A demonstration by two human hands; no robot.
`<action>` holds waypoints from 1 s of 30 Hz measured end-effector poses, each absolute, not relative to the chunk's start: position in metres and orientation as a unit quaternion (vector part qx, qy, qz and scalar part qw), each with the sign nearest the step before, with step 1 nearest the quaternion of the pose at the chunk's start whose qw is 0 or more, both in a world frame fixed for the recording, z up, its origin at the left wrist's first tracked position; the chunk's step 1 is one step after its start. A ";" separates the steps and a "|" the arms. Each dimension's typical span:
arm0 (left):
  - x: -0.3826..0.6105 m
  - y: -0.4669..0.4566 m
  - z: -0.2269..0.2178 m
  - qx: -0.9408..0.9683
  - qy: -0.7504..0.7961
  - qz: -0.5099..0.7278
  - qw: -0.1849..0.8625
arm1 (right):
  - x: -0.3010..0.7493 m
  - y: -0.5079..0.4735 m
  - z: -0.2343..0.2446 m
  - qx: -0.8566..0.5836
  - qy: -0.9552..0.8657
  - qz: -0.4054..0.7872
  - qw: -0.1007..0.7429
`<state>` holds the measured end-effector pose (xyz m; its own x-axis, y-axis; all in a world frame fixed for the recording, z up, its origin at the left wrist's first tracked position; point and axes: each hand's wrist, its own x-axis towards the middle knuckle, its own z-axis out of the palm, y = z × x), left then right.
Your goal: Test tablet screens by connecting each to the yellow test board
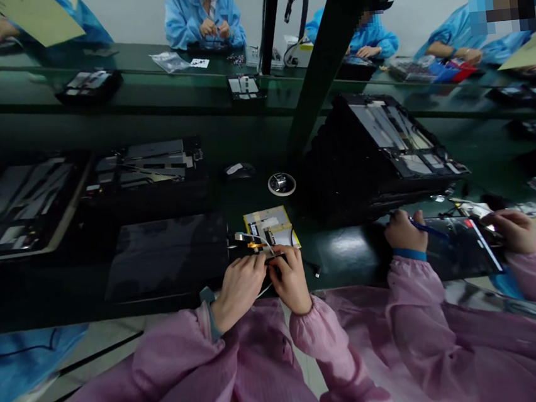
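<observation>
The yellow-edged battery pack (275, 218) lies on the table (349, 257), just beyond the left hand (242, 287) and right hand (291, 281). Their fingers bend close together at its near edge; what they clamp, if anything, I cannot tell. A careless tug on the white cable (263, 239) could strain its connection or drag the pack leftward against the black panel (169, 255).

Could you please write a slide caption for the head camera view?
Left hand and right hand close together beside a yellow-edged flat part, with stacked dark panels to the right.
</observation>
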<state>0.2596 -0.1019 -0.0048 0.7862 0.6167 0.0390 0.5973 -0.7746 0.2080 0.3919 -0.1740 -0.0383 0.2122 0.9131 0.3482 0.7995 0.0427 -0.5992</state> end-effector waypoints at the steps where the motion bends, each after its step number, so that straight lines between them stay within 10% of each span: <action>1: 0.260 -0.102 -0.005 0.937 0.334 0.048 0.093 | 0.391 -0.174 -0.038 -0.689 -0.622 0.073 0.366; 30: 0.237 -0.052 0.023 0.911 0.378 0.110 0.124 | 0.390 -0.140 -0.012 -0.728 -0.568 0.049 0.382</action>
